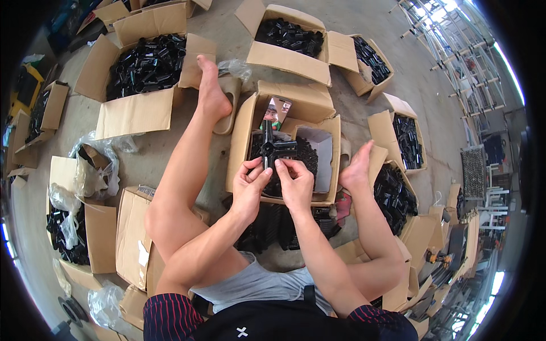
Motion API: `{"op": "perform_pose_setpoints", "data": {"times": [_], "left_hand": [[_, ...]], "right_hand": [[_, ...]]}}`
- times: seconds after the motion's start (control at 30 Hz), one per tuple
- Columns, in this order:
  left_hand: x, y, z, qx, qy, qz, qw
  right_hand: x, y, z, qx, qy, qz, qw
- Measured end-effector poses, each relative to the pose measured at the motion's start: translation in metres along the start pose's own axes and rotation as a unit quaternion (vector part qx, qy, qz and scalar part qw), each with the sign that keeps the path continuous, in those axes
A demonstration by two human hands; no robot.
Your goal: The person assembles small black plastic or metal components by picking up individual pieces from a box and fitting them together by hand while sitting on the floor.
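In front of me, over an open cardboard box (241, 153), I hold up a glossy black T-shaped pipe fitting (267, 136). Its long tube points away from me and a short branch sticks out to the right. My left hand (248, 184) is closed, pinching the lower end between thumb and fingers. From the other side, my right hand (296, 184) presses its closed thumb and fingertips to the same end. Any tiny part between the fingertips is too small to make out. Below the fitting, small dark parts (307, 150) fill a grey-lined compartment of the box.
A phone (277, 109) with a lit screen leans inside the box. Cartons of black fittings (151, 65), (290, 37) surround me. Clear plastic bags (105, 304) lie at left. An orange power drill (439, 257) rests at right. Metal racks (455, 54) stand far right.
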State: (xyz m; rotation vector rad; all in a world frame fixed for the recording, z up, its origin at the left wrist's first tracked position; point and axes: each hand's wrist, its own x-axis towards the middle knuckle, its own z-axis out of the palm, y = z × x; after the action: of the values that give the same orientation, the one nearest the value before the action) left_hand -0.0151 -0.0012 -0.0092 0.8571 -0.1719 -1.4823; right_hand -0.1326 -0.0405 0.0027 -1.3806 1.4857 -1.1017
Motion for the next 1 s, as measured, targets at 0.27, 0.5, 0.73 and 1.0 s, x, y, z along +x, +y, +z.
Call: {"op": "perform_pose_setpoints", "data": {"times": [0.27,0.5,0.73,1.0], "left_hand": [[-0.002,-0.005,0.004,0.015,-0.006,0.012,1.0],[-0.002,-0.001,0.002,-0.003,0.002,0.016,1.0],[-0.004,0.002,0.004,-0.008,0.0,0.006,1.0],[-0.004,0.003,0.0,0.007,-0.018,0.018,1.0]], "right_hand": [[-0.006,0.014,0.013,0.095,0.055,0.042,0.993],[-0.007,0.003,0.014,0.162,0.031,0.056,0.985],[-0.004,-0.001,0.004,0.186,-0.007,0.092,0.978],[0.0,-0.009,-0.008,-0.021,-0.026,0.023,0.999]]}}
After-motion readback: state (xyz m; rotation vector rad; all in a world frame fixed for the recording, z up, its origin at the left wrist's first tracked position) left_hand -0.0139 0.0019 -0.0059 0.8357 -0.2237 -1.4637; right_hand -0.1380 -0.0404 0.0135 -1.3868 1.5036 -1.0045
